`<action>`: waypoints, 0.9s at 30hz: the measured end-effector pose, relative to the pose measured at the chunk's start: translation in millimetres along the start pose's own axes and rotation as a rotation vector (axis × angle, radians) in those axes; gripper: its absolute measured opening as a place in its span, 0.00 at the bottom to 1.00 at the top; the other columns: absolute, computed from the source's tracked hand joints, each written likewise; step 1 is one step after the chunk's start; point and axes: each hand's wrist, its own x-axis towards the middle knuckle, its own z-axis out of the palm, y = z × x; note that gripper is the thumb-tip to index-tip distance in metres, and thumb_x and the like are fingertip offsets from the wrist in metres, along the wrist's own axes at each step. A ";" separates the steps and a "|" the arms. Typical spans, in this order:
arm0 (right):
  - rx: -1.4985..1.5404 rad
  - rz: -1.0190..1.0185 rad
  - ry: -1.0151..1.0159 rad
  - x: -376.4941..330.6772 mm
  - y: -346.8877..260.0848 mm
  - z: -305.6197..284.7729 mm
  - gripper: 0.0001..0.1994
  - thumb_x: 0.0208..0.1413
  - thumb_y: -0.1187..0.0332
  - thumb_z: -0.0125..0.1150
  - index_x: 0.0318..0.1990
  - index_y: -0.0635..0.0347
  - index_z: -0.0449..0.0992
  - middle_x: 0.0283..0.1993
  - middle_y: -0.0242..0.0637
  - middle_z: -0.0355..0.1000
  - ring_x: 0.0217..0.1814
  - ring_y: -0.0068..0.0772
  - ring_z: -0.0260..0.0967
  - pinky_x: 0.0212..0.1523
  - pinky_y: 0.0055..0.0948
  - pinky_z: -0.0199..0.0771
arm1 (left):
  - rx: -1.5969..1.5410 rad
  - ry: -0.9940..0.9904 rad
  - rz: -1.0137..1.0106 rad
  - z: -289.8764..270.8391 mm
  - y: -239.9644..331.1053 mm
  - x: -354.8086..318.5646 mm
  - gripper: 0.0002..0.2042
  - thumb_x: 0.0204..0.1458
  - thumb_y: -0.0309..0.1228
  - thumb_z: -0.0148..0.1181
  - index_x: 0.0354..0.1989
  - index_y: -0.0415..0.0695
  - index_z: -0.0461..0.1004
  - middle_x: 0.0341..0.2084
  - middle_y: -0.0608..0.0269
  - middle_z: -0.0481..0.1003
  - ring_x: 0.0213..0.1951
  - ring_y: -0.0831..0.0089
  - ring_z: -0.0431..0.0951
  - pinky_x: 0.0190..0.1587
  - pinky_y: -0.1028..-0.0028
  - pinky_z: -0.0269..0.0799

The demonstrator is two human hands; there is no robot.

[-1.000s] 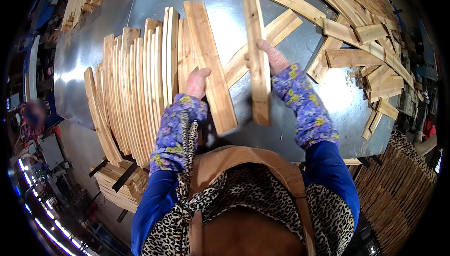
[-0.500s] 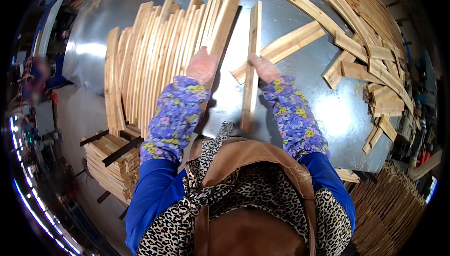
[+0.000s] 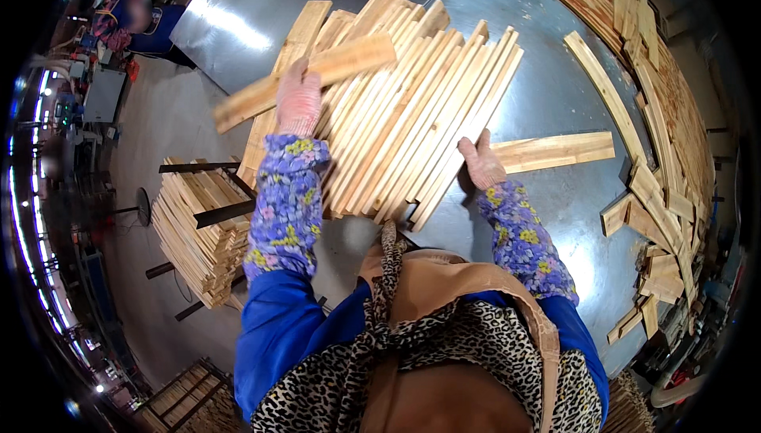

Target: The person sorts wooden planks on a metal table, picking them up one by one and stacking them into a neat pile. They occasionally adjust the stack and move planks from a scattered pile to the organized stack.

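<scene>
My left hand (image 3: 299,105), in a pale pink glove, is closed around a flat wooden board (image 3: 353,59). The board lies slanted above the left part of a row of narrow wooden slats (image 3: 412,116) on the metal table. At the row's right side is my gloved right hand (image 3: 483,165), its fingers apart and fingertips against the outermost slat (image 3: 474,136). Just beyond that hand, another loose board (image 3: 555,152) lies flat, pointing right. A longer board (image 3: 297,44) lies along the row's left side, partly hidden under the held board.
Offcuts and strips (image 3: 662,227) are heaped along the right edge of the metal table (image 3: 539,60). One long strip (image 3: 606,92) lies before them. Left of the table, a stack of boards (image 3: 198,227) sits by dark metal bars (image 3: 226,213). A person (image 3: 147,21) is at the far left.
My left hand has moved left and now holds a board across the row. The narrow slat is no longer in my right hand, which is at the row's right side. The view has shifted.
</scene>
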 end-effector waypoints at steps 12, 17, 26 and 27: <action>0.045 -0.041 0.199 12.6 57.4 8.3 0.50 0.68 0.28 0.50 0.82 0.63 0.57 0.76 0.60 0.69 0.81 0.62 0.62 0.80 0.45 0.60 | 0.586 -0.244 0.243 -28.0 -142.1 123.3 0.56 0.49 0.57 0.74 0.84 0.48 0.53 0.81 0.42 0.55 0.80 0.47 0.57 0.81 0.54 0.56; -0.362 0.653 0.634 13.5 16.5 -73.5 0.52 0.56 0.32 0.68 0.79 0.59 0.60 0.78 0.54 0.65 0.76 0.61 0.67 0.76 0.53 0.68 | 0.666 -0.152 0.185 -34.7 -126.8 108.7 0.52 0.54 0.59 0.69 0.83 0.45 0.55 0.79 0.41 0.59 0.78 0.44 0.61 0.79 0.53 0.60; -0.281 0.692 0.739 49.1 48.2 -83.7 0.50 0.49 0.56 0.76 0.77 0.61 0.57 0.71 0.59 0.68 0.73 0.62 0.68 0.74 0.52 0.73 | 0.317 -0.084 0.537 99.2 -23.8 -4.7 0.40 0.61 0.42 0.69 0.78 0.40 0.61 0.78 0.44 0.63 0.78 0.50 0.62 0.82 0.56 0.56; -0.257 0.499 0.815 33.2 59.7 -76.1 0.49 0.48 0.59 0.78 0.76 0.64 0.57 0.69 0.64 0.70 0.72 0.64 0.70 0.75 0.50 0.72 | 0.114 -0.155 0.527 125.5 -15.5 -22.4 0.40 0.59 0.37 0.71 0.78 0.39 0.61 0.77 0.45 0.63 0.78 0.52 0.62 0.81 0.57 0.57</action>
